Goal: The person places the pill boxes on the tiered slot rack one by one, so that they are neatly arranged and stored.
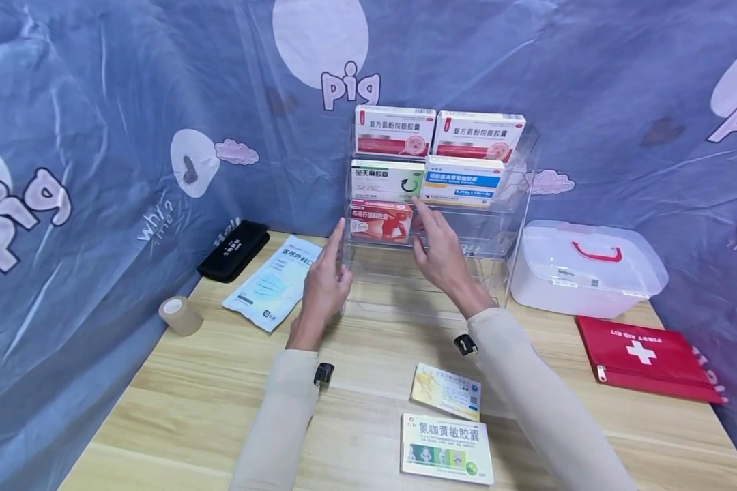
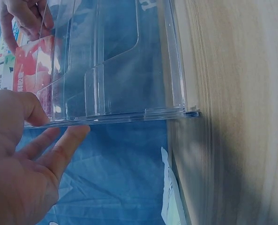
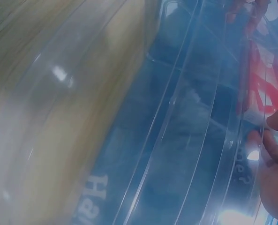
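Observation:
A clear tiered display rack holds boxed medicines. The red medicine box leans at the left of its middle tier. My right hand is at that box's right end, index finger by the upper corner and thumb lower; fingertips touch it loosely. In the left wrist view, my left hand holds the rack's left side panel, thumb on one side and straight fingers against the other. Above the red box stand a green-and-white box, a blue-and-white box, and two red-and-white boxes on top.
A yellow-and-white box and a green-and-white box lie in front. Left are a tape roll, mask packet and black case. Right are a lidded white bin and red first aid pouch.

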Action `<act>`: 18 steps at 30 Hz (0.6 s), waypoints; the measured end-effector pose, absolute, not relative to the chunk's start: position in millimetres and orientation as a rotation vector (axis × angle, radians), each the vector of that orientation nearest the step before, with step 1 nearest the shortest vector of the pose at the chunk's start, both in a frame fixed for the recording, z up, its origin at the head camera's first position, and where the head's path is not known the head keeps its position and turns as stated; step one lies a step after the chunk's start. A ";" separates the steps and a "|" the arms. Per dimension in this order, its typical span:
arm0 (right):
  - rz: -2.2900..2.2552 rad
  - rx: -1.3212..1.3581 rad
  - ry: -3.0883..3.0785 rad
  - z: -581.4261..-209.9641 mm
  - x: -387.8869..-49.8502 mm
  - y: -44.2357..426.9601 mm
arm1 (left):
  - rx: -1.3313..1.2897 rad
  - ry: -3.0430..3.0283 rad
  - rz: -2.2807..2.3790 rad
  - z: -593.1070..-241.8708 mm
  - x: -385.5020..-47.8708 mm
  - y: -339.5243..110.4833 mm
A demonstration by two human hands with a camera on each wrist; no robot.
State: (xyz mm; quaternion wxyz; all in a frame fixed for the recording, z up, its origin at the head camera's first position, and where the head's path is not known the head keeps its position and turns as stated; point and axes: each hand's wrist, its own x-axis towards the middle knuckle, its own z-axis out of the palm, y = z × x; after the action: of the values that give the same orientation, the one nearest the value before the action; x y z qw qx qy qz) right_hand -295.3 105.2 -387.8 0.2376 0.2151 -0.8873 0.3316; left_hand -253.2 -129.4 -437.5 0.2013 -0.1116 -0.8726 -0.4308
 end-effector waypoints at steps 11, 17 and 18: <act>0.909 0.516 -2.448 -388.5 -275.0 128.1 | -0.293 -2.452 -1.198 -436.4 -252.4 -128.0; 0.868 0.557 -2.407 -390.2 -249.4 148.4 | -0.280 -2.466 -1.214 -436.0 -251.9 -128.2; 0.848 0.572 -2.402 -391.4 -244.0 152.1 | -0.278 -2.467 -1.214 -436.0 -251.9 -128.3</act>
State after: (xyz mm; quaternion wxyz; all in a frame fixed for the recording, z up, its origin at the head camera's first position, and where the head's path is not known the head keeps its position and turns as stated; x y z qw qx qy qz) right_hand -244.0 152.1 -391.4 0.2624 0.2113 -0.8878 0.3134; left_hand -251.9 -128.3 -436.0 0.1881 -0.0987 -0.8768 -0.4314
